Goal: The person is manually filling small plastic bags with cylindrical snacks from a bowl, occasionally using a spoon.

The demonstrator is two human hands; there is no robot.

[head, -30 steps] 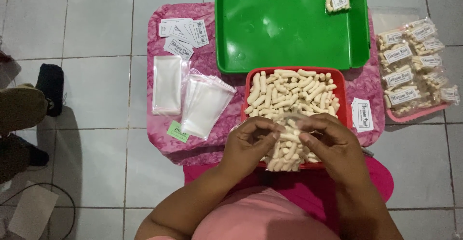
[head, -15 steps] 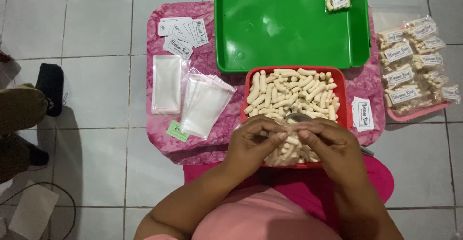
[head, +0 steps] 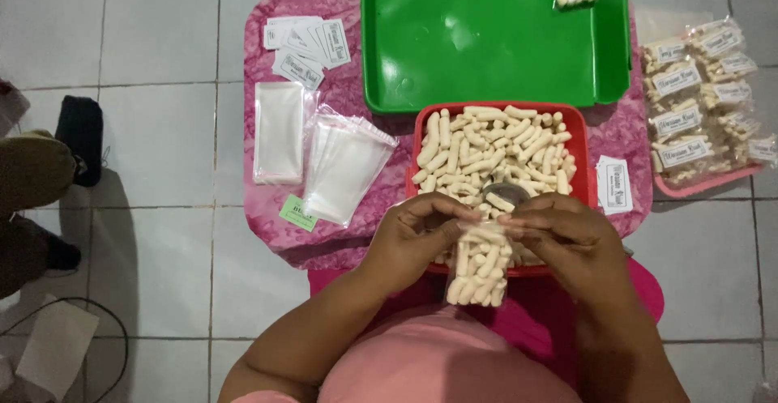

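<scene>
Left hand (head: 417, 237) and right hand (head: 559, 237) both pinch the top of a clear plastic bag of pale stick snacks (head: 478, 269). Bag hangs at the near edge of the red rectangular plastic tray (head: 577, 140).

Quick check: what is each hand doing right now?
Left hand: closed, pinching the top of a clear bag of snack sticks.
Right hand: closed, pinching the same bag's top from the other side.

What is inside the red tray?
The red tray holds pale stick snacks and a round metal scoop. Both hands and the filled bag cover its near part.
</scene>
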